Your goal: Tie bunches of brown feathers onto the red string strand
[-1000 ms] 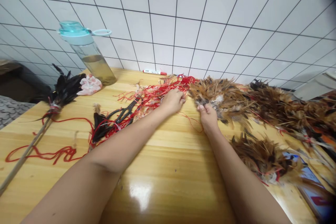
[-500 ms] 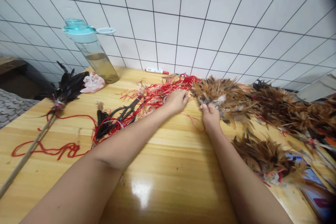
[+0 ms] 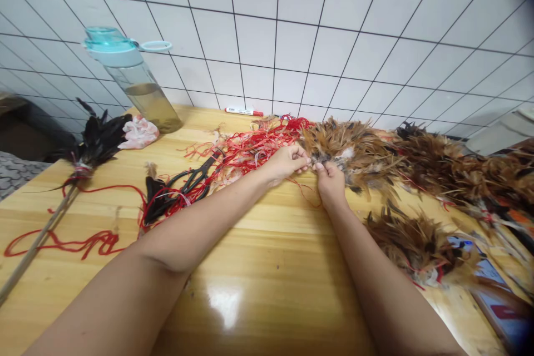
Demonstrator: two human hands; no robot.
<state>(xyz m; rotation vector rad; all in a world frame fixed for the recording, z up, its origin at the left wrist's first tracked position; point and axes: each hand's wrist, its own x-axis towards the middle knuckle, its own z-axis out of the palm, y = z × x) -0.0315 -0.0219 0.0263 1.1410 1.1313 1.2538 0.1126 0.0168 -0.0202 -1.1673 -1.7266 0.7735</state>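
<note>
My left hand (image 3: 287, 162) is closed in a pinch, its fingertips close to those of my right hand; whatever they hold is too small to make out. With thumb and forefinger, my right hand (image 3: 332, 182) pinches the downy left end of a brown feather bundle (image 3: 362, 147). A thin red thread (image 3: 306, 192) loops on the table just below both hands. Beyond my left wrist lies a tangled heap of red string (image 3: 250, 147). Black-handled scissors (image 3: 194, 178) rest left of that heap, beside some black feathers (image 3: 155, 197).
A water bottle (image 3: 148, 100) stands at the back left by a crumpled pinkish plastic bag (image 3: 139, 132). A stick with black feathers (image 3: 98, 139) lies at left. More brown feather bundles (image 3: 421, 239) and a phone (image 3: 498, 300) are at right. A marker (image 3: 244, 112) lies by the tiled wall.
My left hand has moved right and slightly down, bringing its fingertips up to my right hand's. My right hand stays at the feathers. The whole view has shifted slightly.
</note>
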